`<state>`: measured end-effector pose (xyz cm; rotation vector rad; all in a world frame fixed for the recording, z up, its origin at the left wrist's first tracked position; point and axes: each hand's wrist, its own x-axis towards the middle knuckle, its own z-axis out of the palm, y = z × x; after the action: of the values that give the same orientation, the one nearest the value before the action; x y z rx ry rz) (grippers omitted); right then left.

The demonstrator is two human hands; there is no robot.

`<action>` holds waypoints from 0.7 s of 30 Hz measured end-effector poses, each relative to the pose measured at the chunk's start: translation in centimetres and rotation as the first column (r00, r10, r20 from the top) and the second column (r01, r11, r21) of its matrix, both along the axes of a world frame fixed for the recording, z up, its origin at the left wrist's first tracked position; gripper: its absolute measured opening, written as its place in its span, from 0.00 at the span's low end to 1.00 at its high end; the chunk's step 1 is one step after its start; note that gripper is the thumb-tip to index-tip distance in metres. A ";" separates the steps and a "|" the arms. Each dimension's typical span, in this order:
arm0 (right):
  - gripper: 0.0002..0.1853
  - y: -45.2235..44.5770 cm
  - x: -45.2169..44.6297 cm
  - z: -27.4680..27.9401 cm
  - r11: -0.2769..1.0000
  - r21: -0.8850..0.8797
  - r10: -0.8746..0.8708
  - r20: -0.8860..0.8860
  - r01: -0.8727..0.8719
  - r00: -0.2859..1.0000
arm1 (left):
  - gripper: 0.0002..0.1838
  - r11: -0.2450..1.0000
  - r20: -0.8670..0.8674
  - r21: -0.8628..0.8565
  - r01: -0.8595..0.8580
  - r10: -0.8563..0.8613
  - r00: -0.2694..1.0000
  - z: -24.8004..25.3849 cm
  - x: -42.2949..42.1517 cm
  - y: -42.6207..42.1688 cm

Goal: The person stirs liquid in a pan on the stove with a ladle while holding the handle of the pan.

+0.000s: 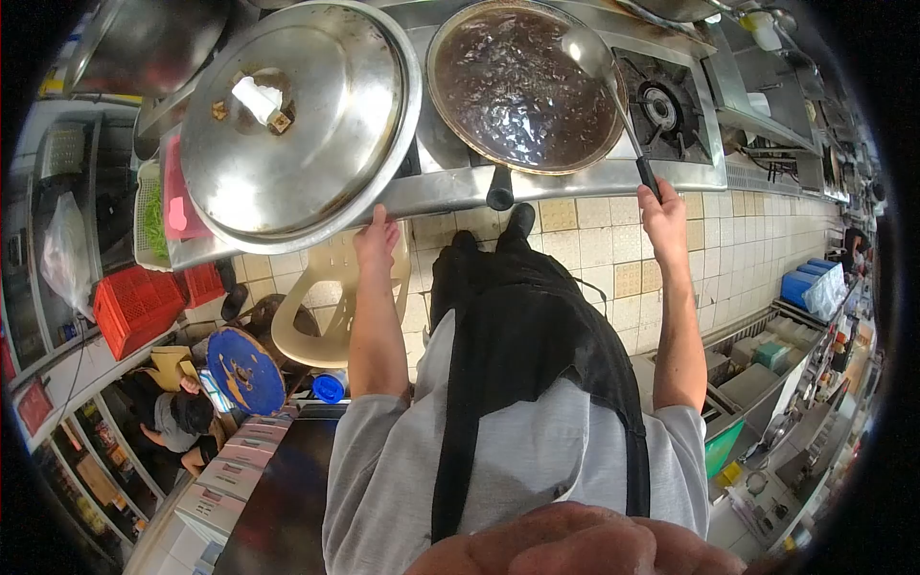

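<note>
Your right hand [663, 218], right of centre, is closed around the black handle of a ladle [628, 120]. The ladle's bowl lies at the upper-right side of the wide pan [522, 86] at top centre, which holds dark brown liquid. Your left hand [379, 240] looks empty, its fingers loosely extended beside the large metal lid [311, 168] at upper left; whether they touch the edge there, you cannot tell from this view.

The steel counter [575, 179] has its front edge running across the upper frame. The lid's rim overhangs that edge on the left, and the pan's stubby handle [499, 189] sticks out over it, pointing towards you. Just right of the pan is a bare gas burner [659, 105]. Your open room is the tiled floor [728, 230], widest to the right of your right forearm. On your left it is tighter: a beige chair [305, 351] stands close by your left forearm, with a blue round top [246, 372] beyond it.

The stacked boxes [218, 489] at lower left carry printed labels too small to read.
</note>
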<state>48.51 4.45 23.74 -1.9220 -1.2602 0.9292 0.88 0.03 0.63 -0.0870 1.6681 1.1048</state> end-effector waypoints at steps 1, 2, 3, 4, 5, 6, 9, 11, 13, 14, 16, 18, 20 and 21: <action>0.18 -0.1 0.2 -0.1 1.000 0.012 0.004 0.028 -0.004 1.000 | 0.29 1.000 0.000 -0.006 -0.006 0.006 1.000 0.2 0.1 0.1; 0.18 -0.1 0.4 -0.3 1.000 0.013 0.018 0.049 -0.019 0.999 | 0.28 1.000 -0.001 -0.013 -0.013 0.013 1.000 0.4 0.2 0.1; 0.19 -0.3 0.7 -0.7 0.999 0.013 0.032 0.070 -0.033 0.997 | 0.28 1.000 0.001 -0.008 -0.011 0.011 1.000 0.5 0.2 0.1; 0.19 -0.4 0.9 -1.2 0.999 0.013 0.046 0.091 -0.048 0.995 | 0.28 1.000 0.002 -0.003 -0.009 0.009 1.000 0.6 0.2 0.1; 0.19 -0.5 1.1 -1.7 0.997 0.018 0.069 0.109 -0.071 0.992 | 0.28 1.000 0.003 0.001 -0.008 0.008 1.000 0.7 0.2 0.1; 0.19 -0.6 1.0 -2.0 0.995 0.021 0.092 0.128 -0.095 0.988 | 0.28 1.000 0.003 -0.002 -0.008 0.008 1.000 0.4 0.2 0.1; 0.20 -0.8 0.7 -2.2 0.992 -0.003 0.128 0.111 -0.129 0.985 | 0.29 1.000 0.002 -0.006 -0.007 0.007 1.000 0.1 0.0 0.0; 0.19 -1.0 0.1 -1.5 0.991 -0.041 0.131 0.100 -0.128 0.986 | 0.32 1.000 0.000 0.001 -0.004 0.004 1.000 0.4 0.1 0.0; 0.19 -1.1 -0.4 -0.7 0.989 -0.091 0.124 0.113 -0.114 0.986 | 0.32 1.000 0.002 -0.002 -0.004 0.004 1.000 0.3 0.1 0.0; 0.19 -1.2 -0.3 -0.9 0.989 -0.077 0.135 0.118 -0.126 0.984 | 0.32 1.000 0.003 -0.004 -0.004 0.004 1.000 0.3 0.1 0.0; 0.19 -1.4 -0.1 -1.4 0.987 -0.048 0.157 0.128 -0.152 0.979 | 0.31 1.000 0.006 -0.001 -0.005 0.005 1.000 0.3 0.0 0.0; 0.19 -1.6 -0.2 -1.3 0.984 -0.083 0.170 0.121 -0.160 0.978 | 0.31 1.000 0.007 -0.002 -0.002 0.002 1.000 0.1 -0.1 0.0; 0.19 -1.7 -0.6 -0.9 0.981 -0.100 0.179 0.114 -0.168 0.977 | 0.31 1.000 0.007 -0.008 0.003 -0.003 1.000 -0.2 -0.2 0.0; 0.19 -1.8 -0.9 -0.8 0.980 -0.100 0.183 0.111 -0.172 0.977 | 0.30 1.000 0.005 -0.008 0.003 -0.003 1.000 -0.1 -0.2 0.0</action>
<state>47.59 2.61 22.93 -1.9846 -1.5042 0.9870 0.73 0.08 0.53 -0.0922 1.6676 1.0946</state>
